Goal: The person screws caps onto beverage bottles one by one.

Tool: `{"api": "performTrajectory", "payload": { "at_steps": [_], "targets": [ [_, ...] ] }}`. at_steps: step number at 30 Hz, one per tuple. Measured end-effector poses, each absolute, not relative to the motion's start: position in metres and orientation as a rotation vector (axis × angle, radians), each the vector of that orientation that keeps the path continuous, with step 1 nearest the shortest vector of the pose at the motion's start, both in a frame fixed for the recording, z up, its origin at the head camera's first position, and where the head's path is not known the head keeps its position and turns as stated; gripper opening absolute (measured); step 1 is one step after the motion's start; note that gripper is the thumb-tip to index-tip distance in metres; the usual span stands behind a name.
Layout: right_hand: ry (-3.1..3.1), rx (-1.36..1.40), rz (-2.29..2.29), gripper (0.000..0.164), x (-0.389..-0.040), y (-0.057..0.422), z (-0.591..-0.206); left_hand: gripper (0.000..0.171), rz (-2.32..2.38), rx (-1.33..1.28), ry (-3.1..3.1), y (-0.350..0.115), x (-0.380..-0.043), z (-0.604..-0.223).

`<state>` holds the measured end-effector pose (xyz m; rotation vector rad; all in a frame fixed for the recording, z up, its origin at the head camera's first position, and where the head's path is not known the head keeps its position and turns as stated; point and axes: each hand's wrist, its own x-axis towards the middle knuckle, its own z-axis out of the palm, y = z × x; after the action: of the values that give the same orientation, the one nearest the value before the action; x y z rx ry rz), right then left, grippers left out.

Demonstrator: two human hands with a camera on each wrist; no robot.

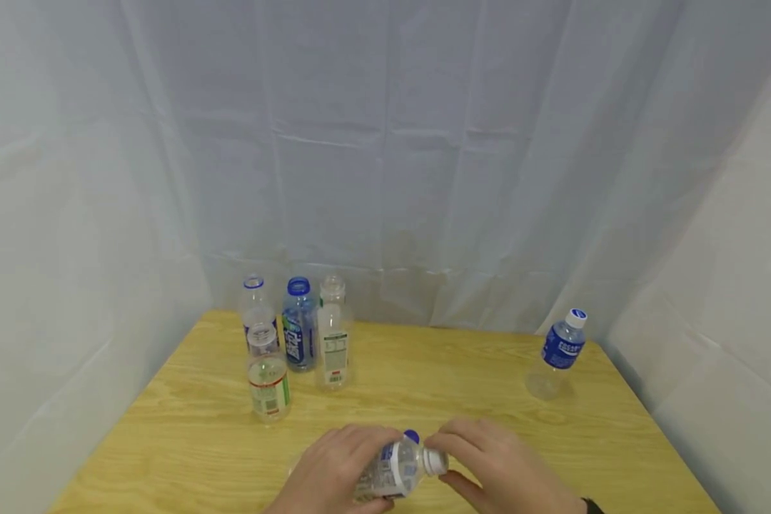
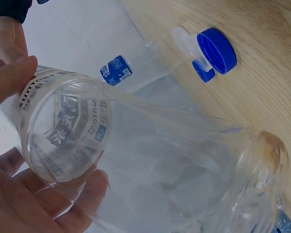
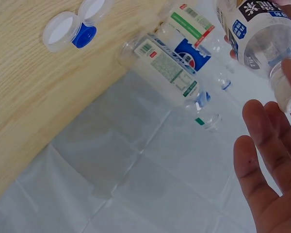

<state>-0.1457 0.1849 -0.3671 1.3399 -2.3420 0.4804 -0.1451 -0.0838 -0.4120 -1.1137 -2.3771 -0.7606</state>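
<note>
A clear plastic bottle point(image 1: 395, 467) with a white, blue and black printed label lies tilted on its side between the hands, its neck toward the right. My left hand point(image 1: 337, 467) grips its body, fingers over the top and thumb below. At the neck, my right hand point(image 1: 497, 464) pinches the white cap point(image 1: 435, 462) between forefinger and thumb; the other fingers stand away from it in the right wrist view. Behind the bottle, a blue cap point(image 2: 217, 51) lies on the table beside whitish, translucent caps point(image 3: 61, 31).
Several uncapped bottles stand at the left back, among them a blue-labelled one point(image 1: 298, 332), a white-labelled one point(image 1: 334, 350) and a green-and-red-labelled one point(image 1: 270, 385). A capped blue-labelled bottle point(image 1: 562, 348) stands at the right. Pale sheets point(image 1: 385, 178) surround the wooden table point(image 1: 424, 371).
</note>
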Motion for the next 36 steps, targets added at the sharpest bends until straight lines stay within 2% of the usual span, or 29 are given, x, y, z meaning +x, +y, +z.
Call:
{"api": "performTrajectory", "payload": {
  "at_steps": [25, 36],
  "targets": [
    [-2.378, 1.237, 0.337, 0.017, -0.144, 0.181, -0.369, 0.067, -0.842, -1.15, -2.414, -0.078, -0.141, -0.408],
    [-2.602, 1.119, 0.5, 0.014, -0.143, 0.182, -0.37, 0.068, -0.764, -1.111, -2.391, -0.072, -0.14, -0.409]
  ]
}}
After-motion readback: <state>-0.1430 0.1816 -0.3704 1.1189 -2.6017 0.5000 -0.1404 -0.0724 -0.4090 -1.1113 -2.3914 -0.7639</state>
